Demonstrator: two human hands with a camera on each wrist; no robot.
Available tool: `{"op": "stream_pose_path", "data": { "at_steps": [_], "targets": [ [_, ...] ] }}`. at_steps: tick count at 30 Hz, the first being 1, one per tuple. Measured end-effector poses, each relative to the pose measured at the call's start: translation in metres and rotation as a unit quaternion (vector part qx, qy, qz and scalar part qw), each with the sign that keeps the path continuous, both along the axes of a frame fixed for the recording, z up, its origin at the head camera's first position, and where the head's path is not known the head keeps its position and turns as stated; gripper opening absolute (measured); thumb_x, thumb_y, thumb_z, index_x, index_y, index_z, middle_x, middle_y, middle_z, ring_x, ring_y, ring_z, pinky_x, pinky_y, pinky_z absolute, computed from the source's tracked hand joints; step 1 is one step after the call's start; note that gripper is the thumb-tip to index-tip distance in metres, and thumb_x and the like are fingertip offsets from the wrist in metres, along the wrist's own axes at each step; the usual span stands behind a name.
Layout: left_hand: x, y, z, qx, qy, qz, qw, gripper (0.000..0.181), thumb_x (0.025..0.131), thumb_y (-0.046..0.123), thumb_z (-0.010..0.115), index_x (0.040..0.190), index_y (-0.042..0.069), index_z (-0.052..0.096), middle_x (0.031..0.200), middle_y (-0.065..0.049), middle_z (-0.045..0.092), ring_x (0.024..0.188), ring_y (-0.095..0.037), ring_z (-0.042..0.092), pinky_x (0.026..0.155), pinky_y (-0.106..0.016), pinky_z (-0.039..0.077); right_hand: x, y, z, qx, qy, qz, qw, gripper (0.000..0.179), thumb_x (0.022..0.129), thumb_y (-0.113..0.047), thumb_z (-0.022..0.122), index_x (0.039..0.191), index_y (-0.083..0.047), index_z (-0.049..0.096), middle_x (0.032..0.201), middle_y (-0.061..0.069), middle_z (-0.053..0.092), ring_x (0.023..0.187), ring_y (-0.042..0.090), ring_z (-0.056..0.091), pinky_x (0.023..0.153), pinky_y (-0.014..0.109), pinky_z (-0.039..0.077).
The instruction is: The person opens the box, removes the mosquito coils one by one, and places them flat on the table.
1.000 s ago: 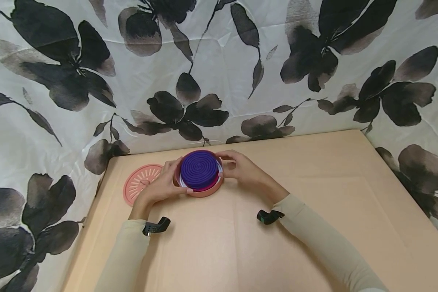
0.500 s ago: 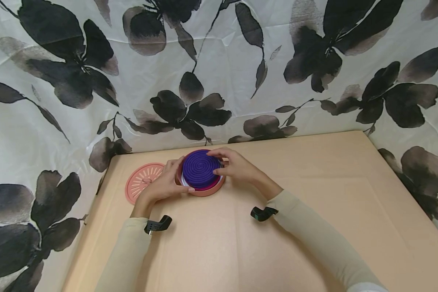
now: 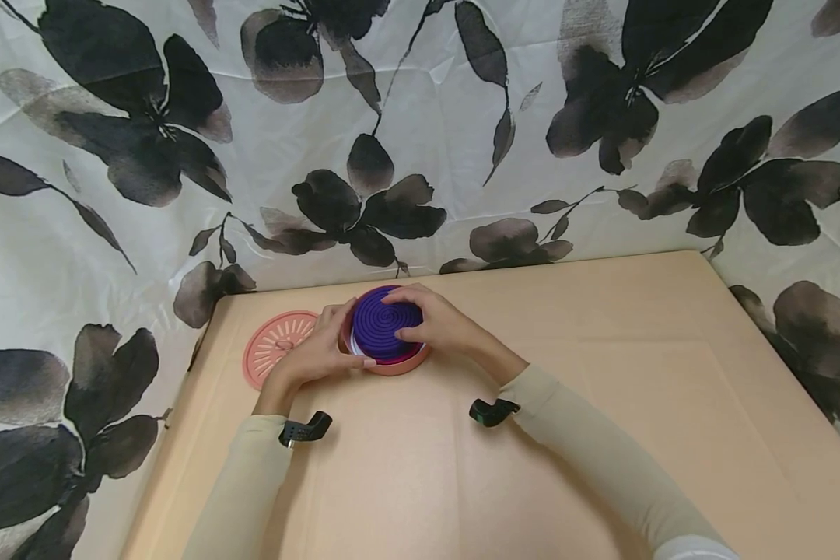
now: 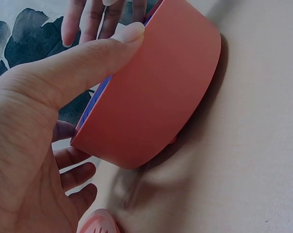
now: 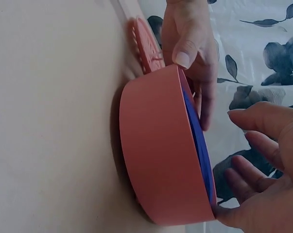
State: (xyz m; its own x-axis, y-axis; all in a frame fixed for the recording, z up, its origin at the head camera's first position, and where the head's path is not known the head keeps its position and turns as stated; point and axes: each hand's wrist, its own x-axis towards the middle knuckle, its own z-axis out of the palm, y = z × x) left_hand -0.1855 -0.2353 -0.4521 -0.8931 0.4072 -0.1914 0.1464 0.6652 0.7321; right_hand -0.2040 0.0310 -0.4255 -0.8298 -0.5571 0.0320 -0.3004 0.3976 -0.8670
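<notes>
A round coral-pink container point(image 3: 397, 369) sits near the table's back edge, packed with flat round pieces. On top lies a purple spiral-ribbed disc point(image 3: 376, 330), over magenta and white edges. My left hand point(image 3: 320, 350) grips the container's left side, its thumb point(image 4: 97, 58) along the near wall and its fingers round the back. My right hand point(image 3: 439, 317) hovers over the disc's right half with fingers spread and bent. In the right wrist view, a gap shows between most of those fingers point(image 5: 263, 119) and the purple surface, while the lowest digit reaches the rim.
Left of the container lies a coral slotted round lid point(image 3: 269, 346), partly behind my left hand. A light wood-toned table point(image 3: 567, 342) extends to the right and front. White fabric with dark flowers point(image 3: 420, 132) hangs behind it.
My right hand has left the container's right side and moved left over the purple disc. My left hand keeps its grip on the container, which stays in place.
</notes>
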Motion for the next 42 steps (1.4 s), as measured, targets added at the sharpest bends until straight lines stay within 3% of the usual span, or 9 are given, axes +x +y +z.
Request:
{"op": "stream_pose_path", "data": {
  "at_steps": [12, 20, 33, 42],
  "targets": [
    [0.001, 0.000, 0.000, -0.004, 0.006, -0.006, 1.0000, 0.126, 0.071, 0.051, 0.090, 0.164, 0.017, 0.012, 0.149, -0.014, 0.029, 0.137, -0.032, 0.032, 0.113, -0.059, 0.032, 0.002, -0.006, -0.006, -0.012, 0.000, -0.021, 0.9997, 0.049, 0.088, -0.006, 0.078, 0.135, -0.011, 0.063, 0.151, 0.005, 0.048, 0.141, 0.024, 0.044, 0.115, 0.040, 0.039],
    [0.000, 0.000, 0.000, -0.007, 0.006, -0.001, 1.0000, 0.127, 0.071, 0.052, 0.090, 0.164, 0.017, 0.012, 0.149, -0.015, 0.029, 0.137, -0.031, 0.034, 0.113, -0.058, 0.033, 0.002, -0.004, -0.007, -0.064, -0.039, -0.040, 0.9964, 0.047, 0.089, -0.001, 0.075, 0.134, -0.004, 0.062, 0.151, 0.008, 0.046, 0.142, 0.028, 0.043, 0.116, 0.049, 0.037],
    [0.002, -0.001, -0.002, -0.006, 0.005, 0.002, 1.0000, 0.127, 0.070, 0.053, 0.089, 0.164, 0.017, 0.012, 0.151, -0.015, 0.030, 0.138, -0.031, 0.033, 0.115, -0.060, 0.030, 0.004, -0.003, -0.009, -0.093, -0.072, -0.070, 0.9906, 0.045, 0.091, 0.004, 0.071, 0.134, -0.003, 0.061, 0.150, 0.009, 0.044, 0.142, 0.028, 0.042, 0.116, 0.047, 0.036],
    [0.002, -0.001, -0.003, -0.004, -0.001, 0.004, 1.0000, 0.127, 0.071, 0.054, 0.089, 0.164, 0.017, 0.011, 0.152, -0.016, 0.027, 0.140, -0.033, 0.033, 0.116, -0.061, 0.029, 0.010, -0.007, -0.013, -0.096, -0.086, -0.069, 0.9892, 0.049, 0.091, 0.007, 0.068, 0.138, -0.001, 0.056, 0.156, 0.013, 0.030, 0.149, 0.029, 0.031, 0.120, 0.045, 0.029]
  ]
}}
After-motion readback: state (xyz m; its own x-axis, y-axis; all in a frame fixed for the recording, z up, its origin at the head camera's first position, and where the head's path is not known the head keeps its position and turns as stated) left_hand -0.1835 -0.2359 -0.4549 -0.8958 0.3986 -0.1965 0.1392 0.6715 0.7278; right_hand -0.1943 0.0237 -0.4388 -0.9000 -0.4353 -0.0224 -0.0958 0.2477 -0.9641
